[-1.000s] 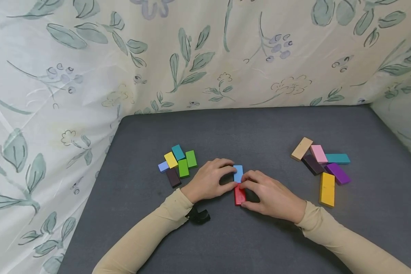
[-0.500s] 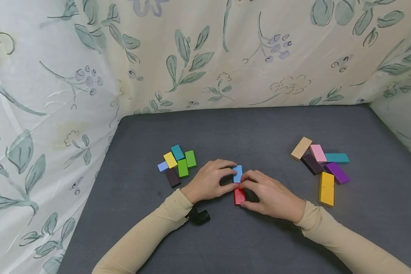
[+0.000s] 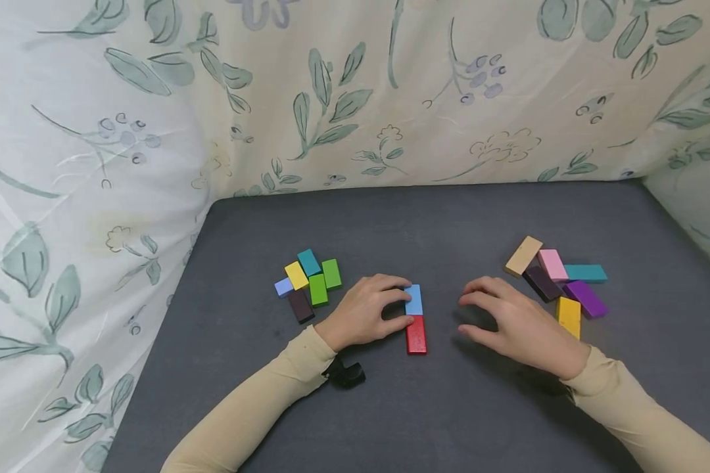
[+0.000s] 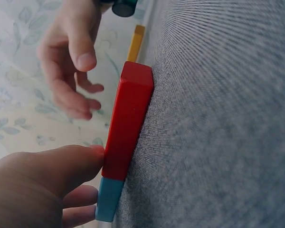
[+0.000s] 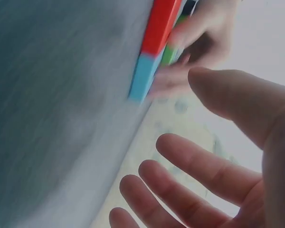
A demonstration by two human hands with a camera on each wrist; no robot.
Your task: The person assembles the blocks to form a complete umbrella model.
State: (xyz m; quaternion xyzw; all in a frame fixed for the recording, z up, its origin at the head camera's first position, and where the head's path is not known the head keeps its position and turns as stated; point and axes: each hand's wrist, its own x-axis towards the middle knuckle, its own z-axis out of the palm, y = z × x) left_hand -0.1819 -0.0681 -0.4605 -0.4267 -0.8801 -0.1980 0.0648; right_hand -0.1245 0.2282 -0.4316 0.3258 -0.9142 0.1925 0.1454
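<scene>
A light blue block (image 3: 413,300) and a red block (image 3: 417,336) lie end to end on the dark table. My left hand (image 3: 367,312) rests at their left side, thumb tip touching the red block near the joint and fingertips at the blue block. In the left wrist view the thumb (image 4: 80,164) presses against the red block's side rather than wrapping round it. My right hand (image 3: 517,322) hovers to the right of the two blocks, fingers loosely spread and holding nothing. The right wrist view shows its fingers (image 5: 180,185) apart, with bare air between them and the thumb.
Left of the pair lies a cluster of small blocks, including a yellow block (image 3: 296,275) and a dark block (image 3: 301,306). At right sit longer blocks: tan (image 3: 523,255), pink (image 3: 553,265), teal (image 3: 586,273), purple (image 3: 586,299) and a partly hidden yellow-orange one (image 3: 569,316).
My right hand has let go of the red block and moved right, toward the right cluster, leaving the red block in full view. The left hand has stayed in place.
</scene>
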